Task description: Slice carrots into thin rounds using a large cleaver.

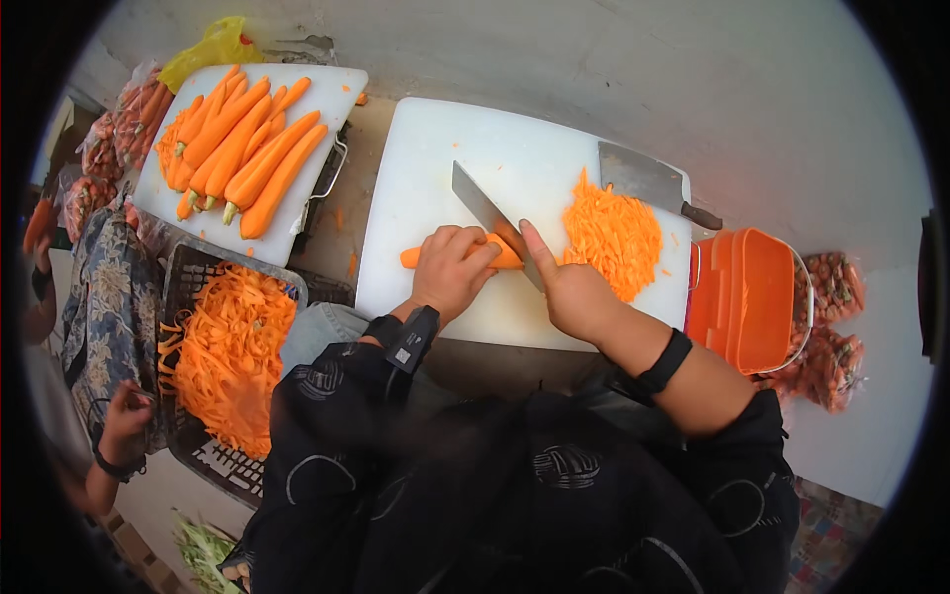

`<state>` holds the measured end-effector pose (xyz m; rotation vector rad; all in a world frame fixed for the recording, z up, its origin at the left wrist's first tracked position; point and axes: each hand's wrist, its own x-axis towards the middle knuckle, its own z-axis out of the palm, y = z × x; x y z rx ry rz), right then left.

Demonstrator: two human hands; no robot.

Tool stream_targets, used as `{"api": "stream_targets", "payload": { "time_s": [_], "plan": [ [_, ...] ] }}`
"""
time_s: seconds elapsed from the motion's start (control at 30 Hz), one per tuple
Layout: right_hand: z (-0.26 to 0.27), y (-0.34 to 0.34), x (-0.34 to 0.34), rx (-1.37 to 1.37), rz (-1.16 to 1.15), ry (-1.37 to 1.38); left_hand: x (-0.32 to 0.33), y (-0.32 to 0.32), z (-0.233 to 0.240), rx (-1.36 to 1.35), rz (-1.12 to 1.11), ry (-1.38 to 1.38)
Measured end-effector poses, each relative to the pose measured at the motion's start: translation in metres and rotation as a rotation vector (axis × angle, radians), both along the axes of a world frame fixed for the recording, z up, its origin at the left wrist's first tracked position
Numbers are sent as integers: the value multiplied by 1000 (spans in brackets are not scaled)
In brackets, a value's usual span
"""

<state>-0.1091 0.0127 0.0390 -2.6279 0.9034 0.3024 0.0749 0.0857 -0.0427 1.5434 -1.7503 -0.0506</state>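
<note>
A peeled carrot (505, 255) lies crosswise on a white cutting board (415, 171). My left hand (453, 266) presses it down from above, with the fingers curled close to the blade. My right hand (571, 286) grips a wide kitchen knife (484, 204), index finger laid along the blade; its handle is hidden in the palm. The blade stands across the carrot's right end. A heap of carrot strips (612, 237) covers the board's right part. Behind the heap, a cleaver (646, 178) lies flat, its dark handle over the board's edge.
Peeled carrots (237, 148) are piled on a second board (326, 85) at the left. A black crate (174, 282) of carrot peelings (230, 356) stands below it. At right is an orange bucket (768, 297) beside bagged carrots (835, 286). Another person's hand (126, 416) is at far left.
</note>
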Motion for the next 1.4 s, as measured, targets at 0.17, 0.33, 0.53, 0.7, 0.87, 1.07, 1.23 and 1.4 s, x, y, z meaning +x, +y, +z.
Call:
{"api": "stream_targets", "payload": {
  "time_s": [0.17, 0.33, 0.53, 0.7, 0.87, 1.07, 1.23, 1.4],
  "plan": [
    [10, 2, -4, 43, -6, 38, -9, 3, 3, 0, -14, 9],
    [-25, 17, 0, -114, 38, -80, -4, 0, -2, -12, 93, -33],
    [-21, 2, 4, -7, -33, -75, 3, -5, 1, 15, 89, -7],
    [-20, -6, 4, 41, -63, -149, 4, -6, -4, 34, 140, -15],
    [-13, -23, -3, 171, -101, -207, 4, -6, -6, 42, 164, 10],
    [-15, -38, -10, 312, -161, -284, 3, -7, -4, 57, 155, -4],
    [-3, -15, -7, 99, -78, -108, 4, -6, -3, 44, 149, -8],
    [10, 3, -21, -1, 8, 12, 2, -5, -5, 40, 156, 21]
  ]
}}
